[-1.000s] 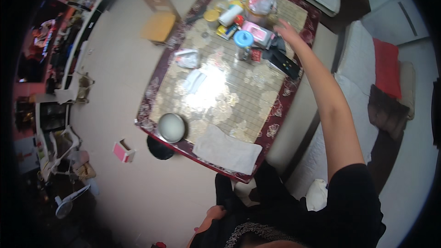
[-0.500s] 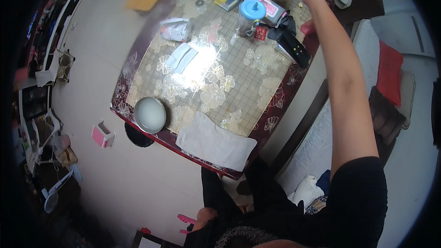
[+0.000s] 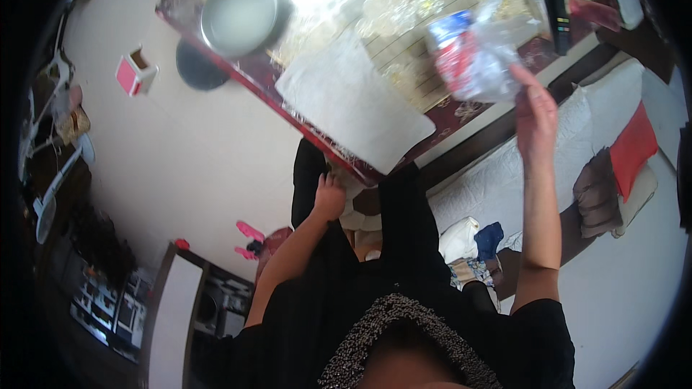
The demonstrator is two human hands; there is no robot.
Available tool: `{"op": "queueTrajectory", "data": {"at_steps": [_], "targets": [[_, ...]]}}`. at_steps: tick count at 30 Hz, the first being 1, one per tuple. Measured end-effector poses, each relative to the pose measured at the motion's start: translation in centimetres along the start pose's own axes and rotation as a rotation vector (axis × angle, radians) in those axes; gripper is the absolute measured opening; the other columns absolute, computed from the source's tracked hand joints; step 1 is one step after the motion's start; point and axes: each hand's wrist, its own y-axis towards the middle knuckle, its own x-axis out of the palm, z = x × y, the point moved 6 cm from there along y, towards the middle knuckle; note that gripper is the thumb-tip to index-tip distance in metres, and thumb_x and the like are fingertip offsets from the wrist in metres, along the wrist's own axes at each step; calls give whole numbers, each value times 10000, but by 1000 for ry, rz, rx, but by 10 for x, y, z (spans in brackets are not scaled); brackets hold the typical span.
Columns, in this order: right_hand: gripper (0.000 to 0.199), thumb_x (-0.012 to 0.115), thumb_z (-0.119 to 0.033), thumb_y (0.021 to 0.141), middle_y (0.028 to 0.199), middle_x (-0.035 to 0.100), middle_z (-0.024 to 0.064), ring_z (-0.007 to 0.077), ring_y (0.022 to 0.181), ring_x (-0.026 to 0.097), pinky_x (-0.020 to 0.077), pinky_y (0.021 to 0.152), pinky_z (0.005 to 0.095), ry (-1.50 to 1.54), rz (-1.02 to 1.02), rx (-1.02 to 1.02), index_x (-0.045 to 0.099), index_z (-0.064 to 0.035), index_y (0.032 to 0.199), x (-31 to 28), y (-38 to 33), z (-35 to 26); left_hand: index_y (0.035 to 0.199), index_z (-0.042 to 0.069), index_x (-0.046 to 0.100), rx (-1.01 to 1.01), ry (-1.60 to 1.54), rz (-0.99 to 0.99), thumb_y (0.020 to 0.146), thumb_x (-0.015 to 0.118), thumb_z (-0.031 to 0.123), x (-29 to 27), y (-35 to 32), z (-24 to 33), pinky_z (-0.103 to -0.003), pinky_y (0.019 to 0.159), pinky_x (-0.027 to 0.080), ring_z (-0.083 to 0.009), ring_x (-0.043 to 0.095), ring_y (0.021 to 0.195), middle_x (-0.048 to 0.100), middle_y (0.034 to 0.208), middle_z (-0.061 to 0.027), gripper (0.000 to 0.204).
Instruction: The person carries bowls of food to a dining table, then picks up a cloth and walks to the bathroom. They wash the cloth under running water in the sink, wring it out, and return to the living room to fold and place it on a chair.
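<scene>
My right hand (image 3: 537,112) is closed on a clear plastic bag (image 3: 497,47) with red and blue printing, its fingertips pinching one side. The bag hangs above the table's right edge, slightly blurred. Below the table's front edge, my left hand (image 3: 329,196) is beside my leg, fingers apart and loosely bent, with nothing visible in it. A pale cloth (image 3: 353,97) lies spread over the front corner of the table (image 3: 404,75). To its left, a round metal bowl (image 3: 239,18) with whitish contents stands near the edge.
A black phone-like object (image 3: 556,18) lies at the table's far right. Right of the table is a sofa (image 3: 476,180) with red and brown cushions (image 3: 634,148) and some folded clothes (image 3: 472,241). On the floor at left stand a pink-and-white stool (image 3: 135,72) and a dark round stool (image 3: 198,65).
My right arm has drawn back from the table's far end, bringing the plastic bag nearer. My left hand has come forward beside my leg. The view has tilted toward me.
</scene>
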Motion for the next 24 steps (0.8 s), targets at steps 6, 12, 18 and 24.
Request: {"op": "queueTrajectory", "data": {"at_steps": [6,12,18,24], "targets": [[226,490,-92,880,1207,526,132,216,1066,508,381,904,316,-650,-187,-183,624,-5,1040,88,-15,87,1161,31,575,-243,-80,-205,756,552,178,119,38,-21,-491,950,356,-393,381,1229,407,1315,-215,431],[121,595,-35,749,891,548,151,301,812,529,429,736,381,-938,-296,-329,560,-30,864,119,-91,172,1392,158,363,-449,-382,-270,880,498,231,229,51,-54,-527,966,337,-354,278,1337,259,1472,-142,535],[259,618,-126,752,1076,576,152,337,1030,532,401,913,461,-1050,-547,-507,607,-52,1000,158,-103,208,1363,173,400,-305,-703,63,851,542,300,221,89,-50,-559,909,362,-354,481,1177,477,1323,-150,547],[450,605,-322,803,1333,445,175,389,1253,374,270,1008,539,-1373,-701,-483,568,-104,1195,159,-87,264,1176,143,604,-231,-376,-978,831,572,357,306,34,-66,-623,822,388,-352,599,983,622,1124,-134,407]]}}
